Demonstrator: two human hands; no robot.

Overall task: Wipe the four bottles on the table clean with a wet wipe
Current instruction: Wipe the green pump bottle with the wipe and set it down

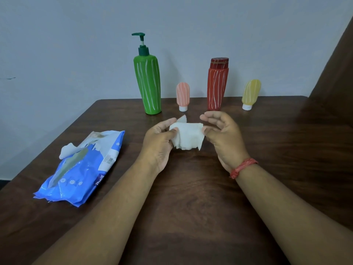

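Observation:
Along the table's far edge stand a tall green pump bottle (pixel 149 83), a small pink tube (pixel 182 95) on its white cap, a red bottle (pixel 217 85) with a dark red cap, and a small yellow tube (pixel 250 93) leaning on its white cap. All carry white streaks. In front of the red bottle, above the table's middle, a white wet wipe (pixel 188 137) is stretched between both hands. My left hand (pixel 159 144) pinches its left edge. My right hand (pixel 223 134) pinches its right edge, a red thread band on that wrist.
A blue pack of wet wipes (pixel 84 165) lies on the dark wooden table (pixel 191 197) at the left, its flap open with a wipe poking out. A pale wall rises behind the bottles. A dark brown panel (pixel 336 73) stands at the far right.

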